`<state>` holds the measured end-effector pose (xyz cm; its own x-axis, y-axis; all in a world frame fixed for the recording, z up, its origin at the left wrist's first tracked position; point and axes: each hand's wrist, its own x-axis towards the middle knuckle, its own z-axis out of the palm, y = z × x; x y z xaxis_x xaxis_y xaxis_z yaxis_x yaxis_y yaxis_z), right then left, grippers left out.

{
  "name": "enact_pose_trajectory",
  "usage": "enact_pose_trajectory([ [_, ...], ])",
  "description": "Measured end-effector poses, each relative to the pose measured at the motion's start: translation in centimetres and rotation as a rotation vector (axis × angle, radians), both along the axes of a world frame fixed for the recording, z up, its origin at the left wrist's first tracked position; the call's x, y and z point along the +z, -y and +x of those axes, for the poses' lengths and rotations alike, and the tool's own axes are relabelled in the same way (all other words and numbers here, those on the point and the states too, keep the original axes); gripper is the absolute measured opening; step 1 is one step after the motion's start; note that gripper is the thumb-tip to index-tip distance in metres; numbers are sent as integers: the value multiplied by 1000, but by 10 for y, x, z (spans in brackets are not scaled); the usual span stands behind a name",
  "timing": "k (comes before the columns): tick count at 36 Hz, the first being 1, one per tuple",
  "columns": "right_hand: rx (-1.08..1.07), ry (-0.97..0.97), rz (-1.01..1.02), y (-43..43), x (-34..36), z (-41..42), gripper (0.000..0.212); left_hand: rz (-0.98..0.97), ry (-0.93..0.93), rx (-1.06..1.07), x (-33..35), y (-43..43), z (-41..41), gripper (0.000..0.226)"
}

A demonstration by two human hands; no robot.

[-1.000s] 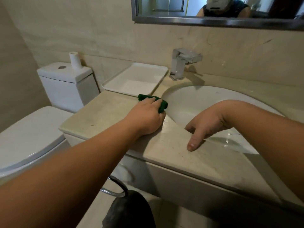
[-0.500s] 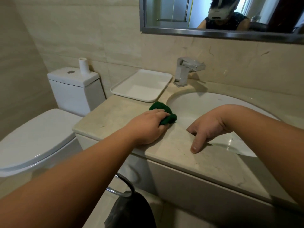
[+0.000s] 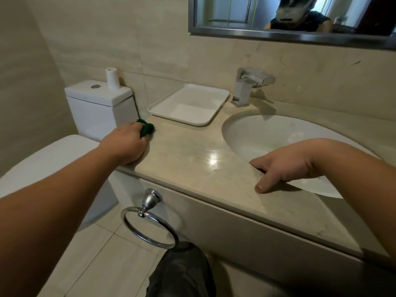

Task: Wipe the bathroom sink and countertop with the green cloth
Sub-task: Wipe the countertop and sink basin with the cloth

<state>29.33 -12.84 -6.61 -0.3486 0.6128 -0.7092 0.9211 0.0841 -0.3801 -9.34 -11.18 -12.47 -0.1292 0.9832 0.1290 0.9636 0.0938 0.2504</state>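
Both on countertop: left grip clamps green cloth; right grip loosely apart beside sink

**Green cloth at the worktop's left end, sink to the right**

The green cloth is a small dark-green wad, bunched up. Most of it is hidden under the left hand, which grips it against the worktop, so only two rounded folds show past the fingers. It lies at the far-left end, close to the left edge. The worktop is pale beige polished stone, with a glossy patch of reflected light near its middle and faint marks along the front. The sink is a white oval basin sunk into the worktop's right part, well apart from the cloth. Its bowl is smooth and shiny, and the right hand partly covers its front rim.
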Motion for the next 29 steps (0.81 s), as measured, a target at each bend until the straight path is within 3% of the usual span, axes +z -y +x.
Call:
enact_pose_trajectory([
  [8,60,66,272,35,-2,6,82,26,51,-223,8,18,47,36],
  [15,51,132,484,65,-9,16,73,29,26,-427,6,30,157,51],
  [20,-3,158,567,72,-21,18,72,18,81,-557,7,41,225,41],
  [25,-1,118,571,83,-18,27,86,88,207,-407,29,45,165,30],
  [29,72,141,542,97,-16,25,101,146,165,-189,41,54,69,30],
])
